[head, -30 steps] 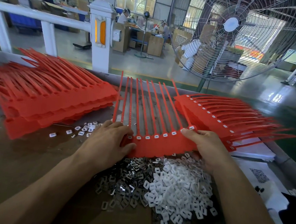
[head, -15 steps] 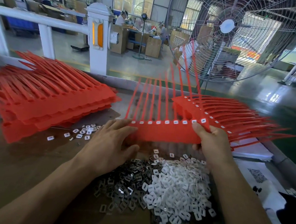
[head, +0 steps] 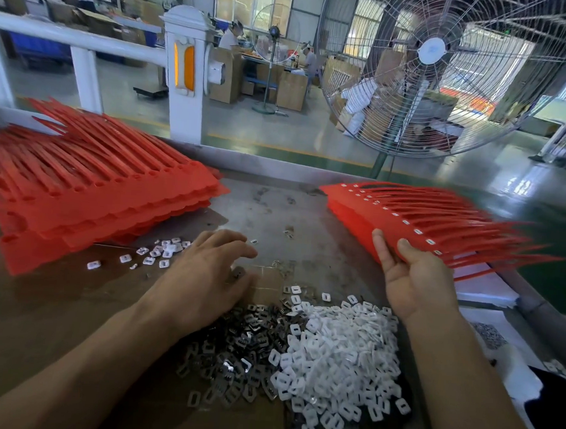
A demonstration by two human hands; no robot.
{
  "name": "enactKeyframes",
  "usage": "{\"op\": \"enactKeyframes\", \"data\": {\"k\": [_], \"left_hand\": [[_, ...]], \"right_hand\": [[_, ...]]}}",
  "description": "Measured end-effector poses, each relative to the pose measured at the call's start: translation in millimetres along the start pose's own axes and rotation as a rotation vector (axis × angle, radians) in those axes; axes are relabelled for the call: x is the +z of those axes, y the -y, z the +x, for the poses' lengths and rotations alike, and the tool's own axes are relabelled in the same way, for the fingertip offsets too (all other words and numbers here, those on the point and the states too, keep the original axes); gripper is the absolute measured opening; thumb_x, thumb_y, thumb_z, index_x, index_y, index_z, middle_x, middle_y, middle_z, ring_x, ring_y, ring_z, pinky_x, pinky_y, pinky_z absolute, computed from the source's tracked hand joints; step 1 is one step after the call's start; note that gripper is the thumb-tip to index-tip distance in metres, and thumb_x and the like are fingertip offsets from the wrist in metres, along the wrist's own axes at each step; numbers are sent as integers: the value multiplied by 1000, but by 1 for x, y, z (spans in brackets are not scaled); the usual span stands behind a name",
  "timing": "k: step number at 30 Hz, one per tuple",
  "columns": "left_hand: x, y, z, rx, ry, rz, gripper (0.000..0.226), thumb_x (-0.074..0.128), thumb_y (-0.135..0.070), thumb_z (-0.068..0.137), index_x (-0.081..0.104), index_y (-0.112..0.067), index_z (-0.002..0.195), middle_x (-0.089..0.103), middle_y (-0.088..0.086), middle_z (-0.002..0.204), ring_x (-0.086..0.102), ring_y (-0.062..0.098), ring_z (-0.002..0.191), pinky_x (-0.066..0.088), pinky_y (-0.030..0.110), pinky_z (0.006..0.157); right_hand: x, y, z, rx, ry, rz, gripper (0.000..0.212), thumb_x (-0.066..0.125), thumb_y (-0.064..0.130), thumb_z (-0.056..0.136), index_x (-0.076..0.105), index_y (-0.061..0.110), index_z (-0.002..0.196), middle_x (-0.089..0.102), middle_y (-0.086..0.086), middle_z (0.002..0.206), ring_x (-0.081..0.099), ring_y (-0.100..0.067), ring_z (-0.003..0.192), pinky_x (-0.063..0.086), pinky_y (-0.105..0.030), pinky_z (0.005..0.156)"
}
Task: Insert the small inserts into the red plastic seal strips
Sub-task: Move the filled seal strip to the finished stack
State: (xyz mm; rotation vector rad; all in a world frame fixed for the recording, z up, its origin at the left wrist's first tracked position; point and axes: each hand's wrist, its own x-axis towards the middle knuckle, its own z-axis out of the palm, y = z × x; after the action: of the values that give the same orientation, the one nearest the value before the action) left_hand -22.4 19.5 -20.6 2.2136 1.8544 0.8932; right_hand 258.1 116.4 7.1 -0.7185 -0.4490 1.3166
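A stack of red seal strip sets without inserts lies at the left of the table. At the right lies a second stack whose top set has white inserts along its row of heads. My right hand is palm up at this stack's near corner, thumb and fingertips touching the top set's edge. My left hand hovers palm down over the middle of the table with relaxed fingers, holding nothing. In front of me are a pile of white inserts and a pile of grey metal clips.
A few white inserts are scattered near the left stack. White paper sheets lie under the right stack. Beyond the table's metal back edge stand a white railing post and a large floor fan.
The strip set that both hands held at the table's middle has been lifted and swung right onto the right stack. My left hand let go of it and stayed near the middle.
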Motion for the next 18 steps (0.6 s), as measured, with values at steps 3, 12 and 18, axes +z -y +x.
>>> {"op": "enactKeyframes", "data": {"k": [3, 12, 18], "left_hand": [[2, 4, 2, -25, -20, -43, 34, 63, -39, 95, 65, -31, 128, 50, -13, 140, 39, 11, 131, 36, 29, 109], [3, 7, 8, -209, -105, -297, 25, 67, -34, 93, 69, -30, 118, 62, -12, 119, 62, 13, 111, 50, 37, 98], [-8, 13, 14, -480, -289, -956, 31, 71, -27, 94, 65, -24, 124, 75, -1, 103, 72, 8, 79, 62, 46, 73]], "right_hand": [[1, -1, -1, 31, 41, 87, 25, 41, -19, 100, 59, -5, 106, 73, -15, 97, 76, -22, 87, 63, -45, 87], [-4, -8, -13, 24, -111, -407, 40, 42, 34, 112, 63, 4, 96, 76, -4, 67, 73, -12, 54, 57, -21, 47], [5, -17, -21, 51, 40, -626, 39, 46, 33, 110, 68, 8, 90, 73, -3, 61, 61, -10, 41, 45, -17, 38]]}}
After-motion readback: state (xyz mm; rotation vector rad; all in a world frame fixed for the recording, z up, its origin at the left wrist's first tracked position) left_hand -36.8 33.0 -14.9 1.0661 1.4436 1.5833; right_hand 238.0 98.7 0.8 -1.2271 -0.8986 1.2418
